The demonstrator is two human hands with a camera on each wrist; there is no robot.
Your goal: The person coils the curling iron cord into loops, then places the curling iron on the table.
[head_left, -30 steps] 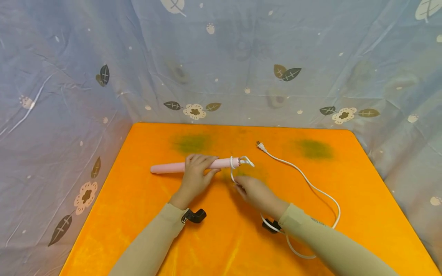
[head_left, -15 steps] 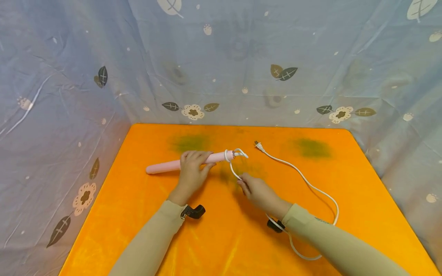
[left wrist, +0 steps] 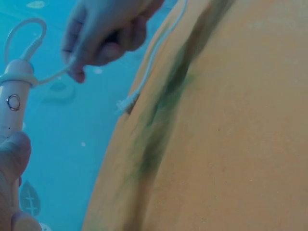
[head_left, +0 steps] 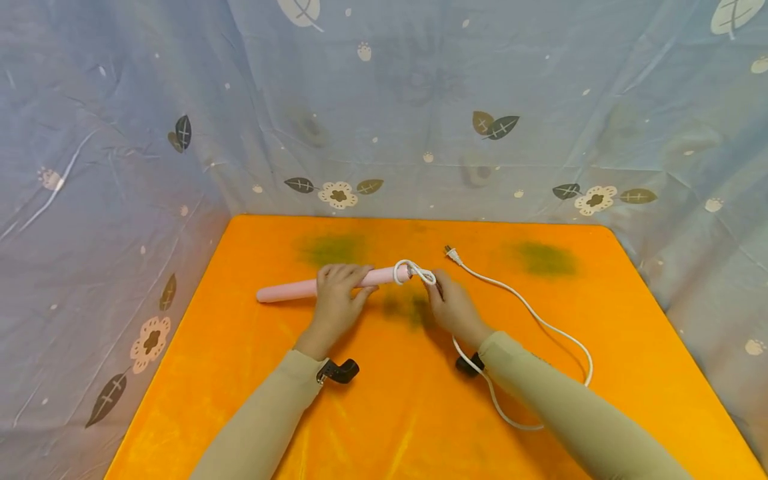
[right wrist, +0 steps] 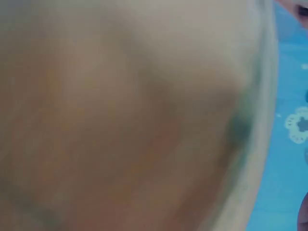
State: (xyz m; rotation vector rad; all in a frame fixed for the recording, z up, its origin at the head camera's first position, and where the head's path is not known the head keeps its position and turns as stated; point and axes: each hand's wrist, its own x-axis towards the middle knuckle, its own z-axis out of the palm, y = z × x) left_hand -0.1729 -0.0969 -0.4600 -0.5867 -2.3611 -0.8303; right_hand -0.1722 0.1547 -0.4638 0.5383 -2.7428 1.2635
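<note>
A slim pink hair straightener (head_left: 287, 291) is held above the orange table, slightly tilted with its cord end to the right. My left hand (head_left: 337, 297) grips it round the middle. Its white power cord (head_left: 423, 275) loops once round the cord end, beside a round button seen in the left wrist view. Just right of that end, my right hand (head_left: 455, 308) pinches the cord between thumb and fingers; the left wrist view shows this right hand (left wrist: 103, 38) with the cord drawn taut. The right wrist view is mostly blurred.
The remaining cord curves over the right side of the orange table (head_left: 372, 427), partly under the right forearm. Its two-pin plug (head_left: 453, 255) lies toward the back. A patterned blue-grey curtain (head_left: 384, 120) encloses the table's back and sides.
My right hand, holding the cord, first drew back toward me, then moved up and right beside the straightener's end. The left hand keeps its grip, and the straightener's cord end has risen slightly.
</note>
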